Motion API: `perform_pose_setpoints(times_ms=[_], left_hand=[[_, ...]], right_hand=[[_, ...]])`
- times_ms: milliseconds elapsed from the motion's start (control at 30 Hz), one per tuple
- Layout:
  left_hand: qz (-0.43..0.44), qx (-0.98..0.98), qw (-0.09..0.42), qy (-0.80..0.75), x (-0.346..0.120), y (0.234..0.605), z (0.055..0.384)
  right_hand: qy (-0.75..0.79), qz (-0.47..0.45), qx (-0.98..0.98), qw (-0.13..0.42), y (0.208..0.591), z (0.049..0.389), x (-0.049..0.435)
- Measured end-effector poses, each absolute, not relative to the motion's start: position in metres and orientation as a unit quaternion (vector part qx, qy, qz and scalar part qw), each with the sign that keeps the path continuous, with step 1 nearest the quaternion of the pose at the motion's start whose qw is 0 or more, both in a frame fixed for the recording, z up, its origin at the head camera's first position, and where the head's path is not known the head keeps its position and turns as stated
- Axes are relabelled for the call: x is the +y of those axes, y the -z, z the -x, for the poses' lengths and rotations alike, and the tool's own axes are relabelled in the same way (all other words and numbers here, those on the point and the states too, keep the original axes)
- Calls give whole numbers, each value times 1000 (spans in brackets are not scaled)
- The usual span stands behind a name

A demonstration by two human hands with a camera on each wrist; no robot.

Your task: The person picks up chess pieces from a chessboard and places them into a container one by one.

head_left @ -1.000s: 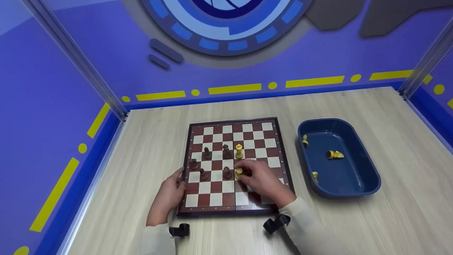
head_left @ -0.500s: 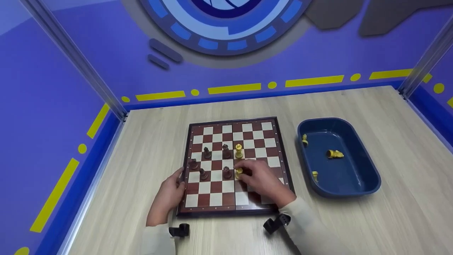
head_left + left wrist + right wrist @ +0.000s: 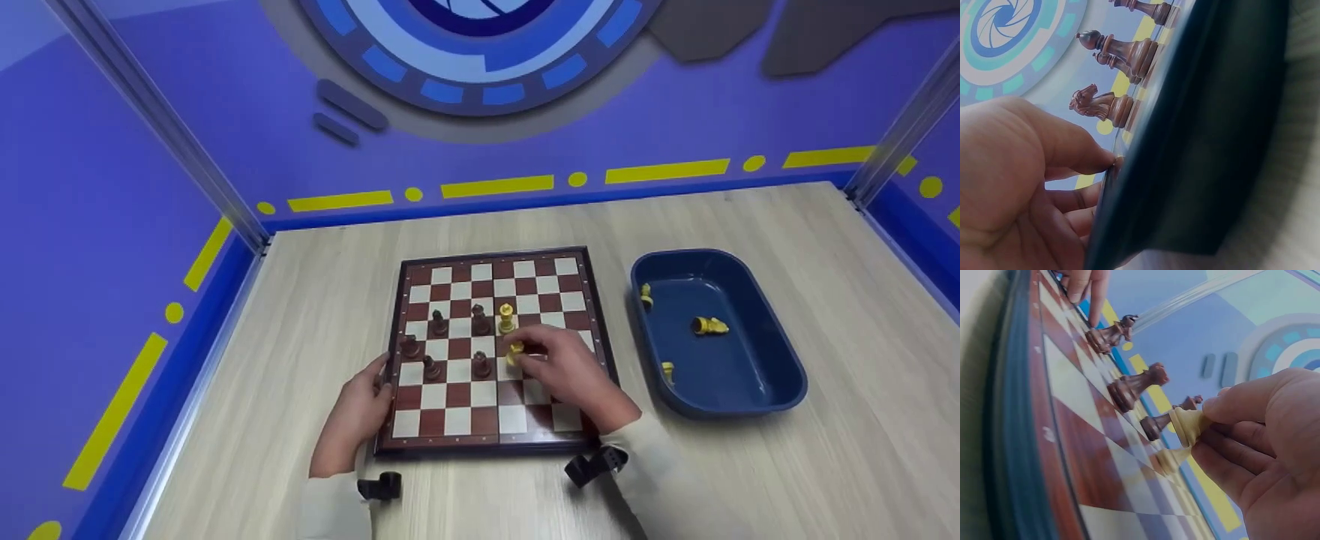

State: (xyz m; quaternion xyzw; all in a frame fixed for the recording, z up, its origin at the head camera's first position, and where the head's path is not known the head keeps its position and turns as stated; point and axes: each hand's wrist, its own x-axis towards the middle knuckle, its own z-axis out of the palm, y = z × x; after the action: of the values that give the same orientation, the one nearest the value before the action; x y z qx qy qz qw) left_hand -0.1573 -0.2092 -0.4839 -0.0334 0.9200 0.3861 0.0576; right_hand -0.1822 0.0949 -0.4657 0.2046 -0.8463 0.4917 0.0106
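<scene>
In the head view, the person's left hand [image 3: 358, 409] lies at the left edge of a chessboard [image 3: 457, 421] on the desk [image 3: 322, 300]. The right hand [image 3: 566, 367] pinches a yellow chess piece [image 3: 514, 355] over the board, near a standing yellow king [image 3: 506, 320]. Five dark pieces [image 3: 481, 365] stand on the squares. To the board's right, three more yellow pieces [image 3: 709, 327] are in a blue tray [image 3: 724, 379].

In the left wrist view, the left hand's grip holds the board's edge, thumb against the rim, near a dark knight [image 3: 1100, 107].

In the right wrist view, the right hand's grip is narrow, thumb and fingers around the tilted yellow chess piece, whose base appears raised off the squares.
</scene>
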Motion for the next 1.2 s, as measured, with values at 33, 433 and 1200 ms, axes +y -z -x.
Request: perform_pose_setpoints(times_ms=[33, 433, 1200], left_hand=[[32, 921, 57, -384, -209, 484, 157], [38, 922, 58, -380, -211, 485, 160], [49, 923, 64, -377, -207, 483, 158]], right_hand=[[-491, -206, -846, 15, 465, 183, 96], [-474, -187, -859, 43, 455, 185, 111], [-495, -153, -854, 52, 434, 187, 142]])
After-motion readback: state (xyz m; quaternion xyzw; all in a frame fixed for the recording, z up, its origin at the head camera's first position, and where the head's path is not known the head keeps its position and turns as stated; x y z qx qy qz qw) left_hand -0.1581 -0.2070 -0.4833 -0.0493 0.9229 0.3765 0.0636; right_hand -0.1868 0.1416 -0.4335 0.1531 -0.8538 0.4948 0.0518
